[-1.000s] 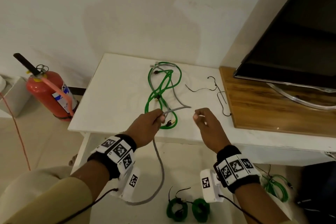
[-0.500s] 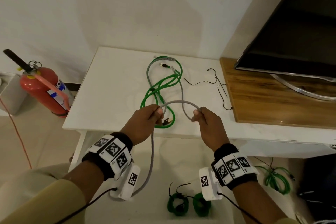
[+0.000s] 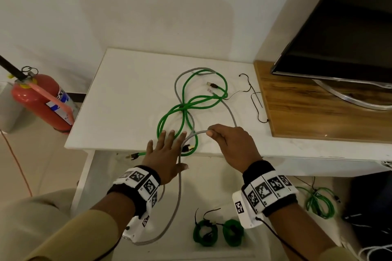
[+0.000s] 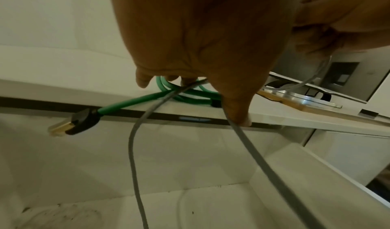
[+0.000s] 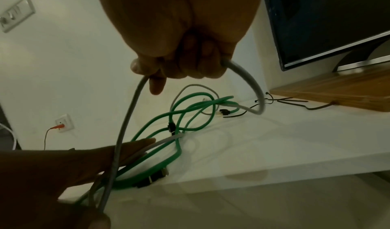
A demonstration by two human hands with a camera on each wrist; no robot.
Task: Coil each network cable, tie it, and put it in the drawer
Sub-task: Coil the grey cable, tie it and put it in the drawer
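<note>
A grey network cable (image 3: 179, 197) runs from the white table (image 3: 118, 112) down into the open drawer (image 3: 212, 197) and back up. My right hand (image 3: 231, 144) grips it in a fist (image 5: 179, 49), holding an arc of it above the table's front edge. My left hand (image 3: 169, 150) has straight, spread fingers, and the grey cable (image 4: 133, 149) passes between its thumb and forefinger. A loose green cable (image 3: 191, 104) lies tangled on the table under both hands, one plug (image 4: 71, 124) hanging over the edge.
Two coiled, tied green cables (image 3: 204, 235) lie in the drawer. Black ties (image 3: 254, 99) lie by a wooden board (image 3: 318, 112) under a monitor (image 3: 350, 38). A red fire extinguisher (image 3: 42, 101) stands at the left. More green cable (image 3: 318, 203) lies lower right.
My left hand has let go of its pinch on the grey cable and spread its fingers. My right hand has carried the grey arc leftward toward it.
</note>
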